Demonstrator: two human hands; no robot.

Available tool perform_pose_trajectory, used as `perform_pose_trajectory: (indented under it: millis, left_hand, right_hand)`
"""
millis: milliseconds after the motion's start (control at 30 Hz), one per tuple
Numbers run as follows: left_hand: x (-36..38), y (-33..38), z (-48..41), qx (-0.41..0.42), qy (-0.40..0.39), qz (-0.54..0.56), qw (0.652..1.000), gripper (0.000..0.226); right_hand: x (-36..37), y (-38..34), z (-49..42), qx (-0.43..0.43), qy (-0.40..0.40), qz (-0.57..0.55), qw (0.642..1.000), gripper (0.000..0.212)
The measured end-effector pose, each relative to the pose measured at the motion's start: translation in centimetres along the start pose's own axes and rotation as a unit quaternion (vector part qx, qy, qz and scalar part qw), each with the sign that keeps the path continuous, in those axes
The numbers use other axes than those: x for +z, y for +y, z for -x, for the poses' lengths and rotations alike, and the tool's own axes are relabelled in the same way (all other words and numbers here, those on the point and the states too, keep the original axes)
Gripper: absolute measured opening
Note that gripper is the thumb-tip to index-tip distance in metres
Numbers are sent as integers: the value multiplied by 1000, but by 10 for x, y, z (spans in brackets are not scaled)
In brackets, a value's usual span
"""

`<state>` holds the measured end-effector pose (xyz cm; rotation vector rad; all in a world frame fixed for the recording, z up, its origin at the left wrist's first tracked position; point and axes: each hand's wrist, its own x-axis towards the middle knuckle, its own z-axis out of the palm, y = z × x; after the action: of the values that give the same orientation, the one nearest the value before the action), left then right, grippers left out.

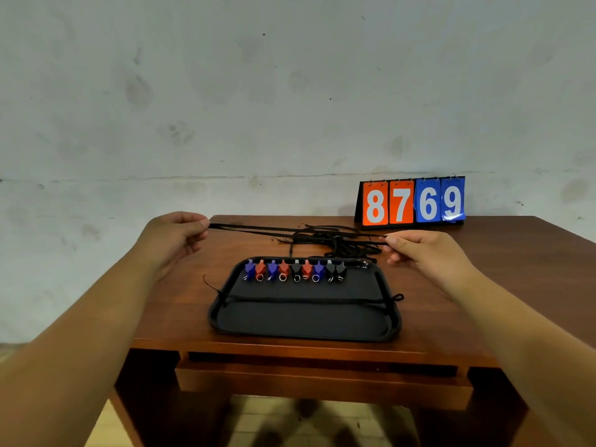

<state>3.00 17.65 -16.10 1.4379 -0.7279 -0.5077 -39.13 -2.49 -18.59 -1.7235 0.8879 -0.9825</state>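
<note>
Left hand (175, 235) and right hand (419, 250) each pinch the cord (222, 226) taut; hold it level and lower it toward six o'clock onto the tray (306, 327).

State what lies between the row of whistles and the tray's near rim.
In the head view, one black cord lies across the tray, its ends over both side rims; the rest is bare.

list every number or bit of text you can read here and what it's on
"87": white digits on the two orange cards of the flip scoreboard at the far edge of the table.
"69": white digits on its two blue cards.
No readable text on the whistles, the tray or the black cord.
</note>
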Motion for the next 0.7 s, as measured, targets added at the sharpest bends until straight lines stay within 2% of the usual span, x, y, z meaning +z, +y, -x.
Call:
perform_pose_trajectory:
  millis: [100,200,300,467,700]
  left_hand:
    - [-5,-8,6,29,7,-72,997,10]
    - [-7,-19,14,94,7,-231,968,6]
    - [-4,-31,24,118,-2,-303,946,4]
    - [-1,-46,34,132,0,-334,933,6]
    - [2,-65,41,117,-20,-308,944,6]
  right_hand:
    - [-1,7,8,-12,7,33,999,16]
    - [-2,18,16,-25,22,95,995,19]
    - [0,30,24,-18,24,118,993,19]
    - [4,51,34,-11,44,110,993,17]
    - [12,62,39,-2,60,118,991,17]
